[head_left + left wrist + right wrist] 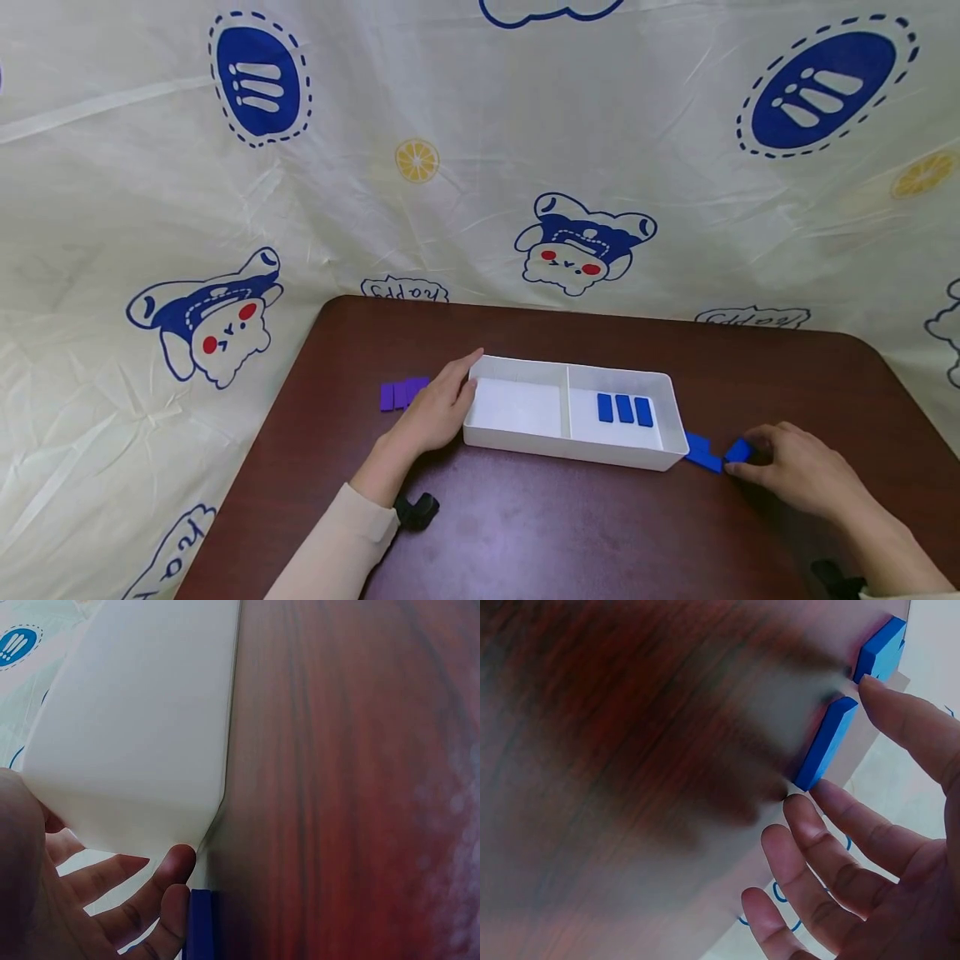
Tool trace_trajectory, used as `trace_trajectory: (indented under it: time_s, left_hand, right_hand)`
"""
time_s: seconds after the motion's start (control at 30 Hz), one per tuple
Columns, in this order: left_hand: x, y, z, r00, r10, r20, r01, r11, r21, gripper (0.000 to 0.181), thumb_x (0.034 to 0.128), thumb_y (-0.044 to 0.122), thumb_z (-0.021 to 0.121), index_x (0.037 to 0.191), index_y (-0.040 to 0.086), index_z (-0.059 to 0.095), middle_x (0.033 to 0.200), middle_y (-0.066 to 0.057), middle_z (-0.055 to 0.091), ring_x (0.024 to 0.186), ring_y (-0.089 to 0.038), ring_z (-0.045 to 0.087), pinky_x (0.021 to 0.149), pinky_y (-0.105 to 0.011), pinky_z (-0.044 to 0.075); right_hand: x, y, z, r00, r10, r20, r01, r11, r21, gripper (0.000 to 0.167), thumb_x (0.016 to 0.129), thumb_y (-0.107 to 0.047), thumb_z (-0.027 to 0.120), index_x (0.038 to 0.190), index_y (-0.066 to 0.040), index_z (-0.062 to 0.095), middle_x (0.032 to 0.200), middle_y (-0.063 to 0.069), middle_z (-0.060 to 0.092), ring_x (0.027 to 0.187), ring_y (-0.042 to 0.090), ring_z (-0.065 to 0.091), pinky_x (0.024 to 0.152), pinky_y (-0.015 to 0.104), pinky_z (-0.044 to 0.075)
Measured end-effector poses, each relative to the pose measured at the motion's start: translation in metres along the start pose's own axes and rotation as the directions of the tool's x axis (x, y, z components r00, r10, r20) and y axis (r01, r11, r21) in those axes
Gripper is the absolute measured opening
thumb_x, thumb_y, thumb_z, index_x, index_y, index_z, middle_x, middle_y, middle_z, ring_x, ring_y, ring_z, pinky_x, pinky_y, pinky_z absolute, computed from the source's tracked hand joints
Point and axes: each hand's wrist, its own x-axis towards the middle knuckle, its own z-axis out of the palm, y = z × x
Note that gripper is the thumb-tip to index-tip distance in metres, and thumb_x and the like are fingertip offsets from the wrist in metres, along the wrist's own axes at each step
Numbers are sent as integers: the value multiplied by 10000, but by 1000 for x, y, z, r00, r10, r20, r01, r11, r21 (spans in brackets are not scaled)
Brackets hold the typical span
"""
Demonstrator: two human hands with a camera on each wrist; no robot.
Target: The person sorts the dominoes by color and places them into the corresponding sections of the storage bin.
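In my head view, the left hand [435, 408] holds the left end of the white box [558, 450], thumb at the rim, and 3 blue blocks [624, 408] sit in a row in the right compartment. By the box's right end, loose blue blocks [703, 458] lie on the table [525, 517], and the right hand [798, 467] pinches 1 blue block [738, 451] between thumb and forefinger. Purple blocks [397, 396] lie left of the box, partly hidden by the left hand. In the left wrist view, I see bent fingers against the end wall, near a dark block [200, 922]. In the right wrist view, thumb and forefinger sit at opposite ends of the pinched piece, the other 3 fingers apart; I can't tell whether it is lifted. I judge the step in hand as picking up this piece; the next move calls for a firm pinch and a lift clear of its neighbours.
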Motion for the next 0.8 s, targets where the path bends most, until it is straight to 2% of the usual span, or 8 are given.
trace_trajectory:
  time_s: [0.2,0.8]
  left_hand:
    - [-1,0,0,1000,2,1,-2,1000,1,531,1123,344,396,1644,302,300,1652,-8,398,1509,-250,416,1211,-512,383]
    - [-1,3,0,1000,-18,-1,18,1000,-12,536,1118,334,417,1639,358,292,1656,-6,393,1512,-268,413,1212,-531,376]
  right_hand:
    - [0,0,1,1000,-4,-3,4,1000,5,723,802,-523,839,1142,98,690,1006,217,684,924,403,648,684,581,529]
    - [3,-1,1,1000,5,-16,-5,1000,-13,659,802,-477,844,1119,81,693,1024,224,653,922,374,635,693,590,522]
